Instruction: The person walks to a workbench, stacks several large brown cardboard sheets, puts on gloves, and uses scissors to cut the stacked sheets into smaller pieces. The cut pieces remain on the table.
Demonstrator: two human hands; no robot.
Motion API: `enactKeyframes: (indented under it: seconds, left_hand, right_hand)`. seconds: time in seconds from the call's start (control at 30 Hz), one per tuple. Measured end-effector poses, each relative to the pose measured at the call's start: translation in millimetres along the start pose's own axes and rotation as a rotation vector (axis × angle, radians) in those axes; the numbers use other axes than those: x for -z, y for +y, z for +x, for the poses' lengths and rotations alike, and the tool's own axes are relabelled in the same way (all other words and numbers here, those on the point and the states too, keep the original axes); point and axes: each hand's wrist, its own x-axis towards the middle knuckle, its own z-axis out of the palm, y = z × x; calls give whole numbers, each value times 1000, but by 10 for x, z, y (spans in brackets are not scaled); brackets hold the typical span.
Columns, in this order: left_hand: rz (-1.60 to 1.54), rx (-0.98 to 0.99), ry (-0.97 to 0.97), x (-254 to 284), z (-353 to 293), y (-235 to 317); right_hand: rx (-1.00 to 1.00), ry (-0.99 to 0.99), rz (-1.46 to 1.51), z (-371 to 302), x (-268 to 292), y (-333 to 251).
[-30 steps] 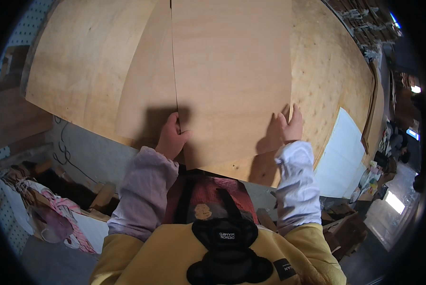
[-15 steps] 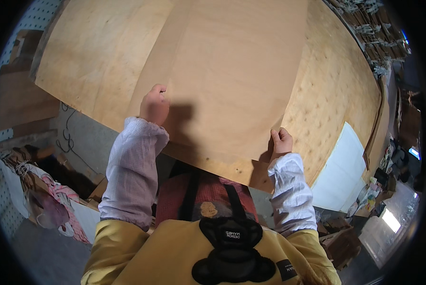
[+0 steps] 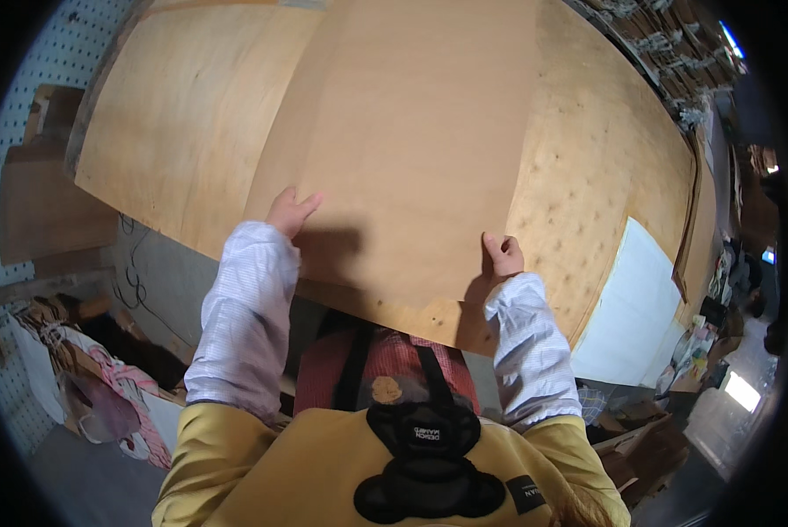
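Note:
A long sheet of brown kraft paper [image 3: 402, 132] stretches away from me over a plywood tabletop [image 3: 183, 123]. My left hand [image 3: 293, 212] grips the sheet's near left edge, thumb on top and the other fingers partly hidden. At the near right edge, my right hand [image 3: 504, 256] pinches the paper between thumb and fingers. Both forearms wear pale sleeve covers, and a dark shadow falls on the sheet beside the left hand.
A white sheet [image 3: 626, 307] lies on the table's right part. Stacked brown bundles [image 3: 675, 53] stand at the far right. Below the left edge are a dark cable [image 3: 135, 285], cardboard and a pink-and-white cloth [image 3: 117, 373]. A perforated wall [image 3: 69, 44] rises at left.
The paper's near end has shifted slightly left and lies flatter. My left hand has moved a little nearer to me and its thumb points out more; my right hand has moved slightly left.

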Motion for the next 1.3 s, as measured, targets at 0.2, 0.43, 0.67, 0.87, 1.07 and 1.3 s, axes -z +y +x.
enactKeyframes:
  seconds: [0.2, 0.43, 0.67, 0.87, 1.07, 1.3]
  left_hand:
    - [-91, -250, -71, -318, -287, -41]
    - [342, -474, -41, -1498, -732, -345]
    - [610, -115, -521, -2886, -1509, -133]
    - [504, -587, -866, -2761, -1550, -52]
    - [340, -548, 556, -741, -391, -67]
    - [545, -103, 279, 828, 205, -551]
  right_hand:
    - [-36, 67, -90, -108, 101, -126]
    - [167, 216, 182, -246, 1235, 292]
    - [-94, 448, -257, -701, 2682, 1620]
    - [-525, 362, -801, -602, 3206, 1806]
    - [211, 217, -363, -774, 1448, 454]
    - [169, -54, -221, -812, -573, -354]
